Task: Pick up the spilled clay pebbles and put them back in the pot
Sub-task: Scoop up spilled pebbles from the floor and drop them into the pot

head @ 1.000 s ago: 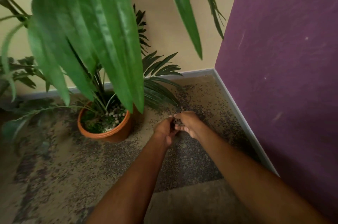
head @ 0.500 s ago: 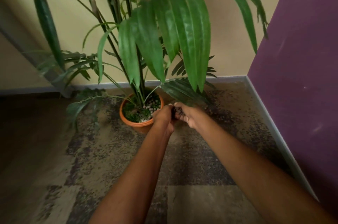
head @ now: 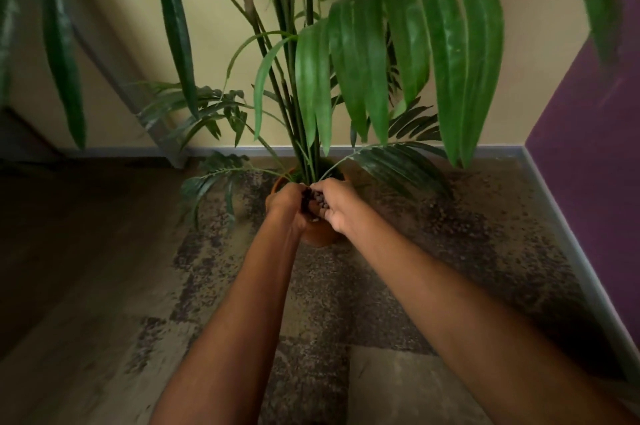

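A terracotta pot with a tall green palm stands on the floor near the wall. Only its front wall and part of its left rim show; my hands cover the rest. My left hand and my right hand are cupped together directly over the pot. Between them sits a small heap of brown clay pebbles. Both hands curl around this heap, fingertips touching at the top near the plant's stems.
Long palm leaves hang over the pot just beyond my hands. A purple wall with a grey skirting closes the right side; a beige wall runs behind. The patterned floor lies around the pot.
My cupped hands carried the pebbles from the floor right of the pot leftward, and now hold them above the pot. The view also swung so the pot sits centre.
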### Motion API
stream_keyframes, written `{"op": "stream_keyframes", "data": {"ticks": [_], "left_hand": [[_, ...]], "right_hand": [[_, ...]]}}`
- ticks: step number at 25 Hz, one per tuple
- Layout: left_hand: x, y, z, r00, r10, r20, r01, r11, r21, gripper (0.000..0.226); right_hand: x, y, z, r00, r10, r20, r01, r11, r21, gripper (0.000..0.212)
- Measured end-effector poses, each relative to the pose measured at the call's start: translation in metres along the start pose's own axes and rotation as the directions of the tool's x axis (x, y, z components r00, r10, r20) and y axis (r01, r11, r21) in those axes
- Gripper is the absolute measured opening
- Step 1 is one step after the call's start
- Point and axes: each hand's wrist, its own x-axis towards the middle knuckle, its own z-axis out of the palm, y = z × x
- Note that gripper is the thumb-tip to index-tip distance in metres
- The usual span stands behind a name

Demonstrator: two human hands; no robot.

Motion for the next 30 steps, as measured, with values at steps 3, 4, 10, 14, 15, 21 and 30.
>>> {"op": "stream_keyframes", "data": {"ticks": [3,4,10,14,15,21,30], "left_hand": [[-0.002,0.009,-0.005,1.000,-0.002,0.012,0.002,1.000,-0.011,0.053],[-0.002,0.011,-0.006,1.000,-0.003,0.013,0.003,1.000,-0.029,0.052],[-0.001,0.014,-0.002,0.999,0.045,-0.005,-0.045,0.995,-0.089,0.052],[-0.001,0.014,0.000,0.998,0.068,-0.009,-0.068,0.994,-0.085,0.053],[-0.002,0.014,-0.001,0.998,0.067,-0.009,-0.068,0.994,-0.081,0.053],[-0.011,0.010,-0.005,0.991,0.136,-0.019,-0.137,0.986,-0.099,0.030],[-0.022,-0.052,0.028,0.976,0.214,-0.034,-0.216,0.973,-0.081,0.031]], "right_hand": [[-0.004,-0.001,0.005,0.999,0.048,0.001,-0.048,0.997,0.061,0.013],[-0.005,-0.002,0.004,0.998,0.062,-0.001,-0.062,0.994,0.087,0.012],[-0.005,-0.008,0.006,0.997,0.076,-0.018,-0.071,0.980,0.187,0.022],[-0.012,-0.015,0.010,0.998,0.066,-0.012,-0.061,0.967,0.248,0.021],[-0.014,-0.017,0.009,0.998,0.064,-0.021,-0.057,0.965,0.256,0.023],[-0.020,-0.027,0.003,0.997,0.080,0.006,-0.078,0.943,0.322,0.023],[-0.020,-0.036,-0.049,0.997,0.069,0.025,-0.073,0.967,0.243,0.041]]}}
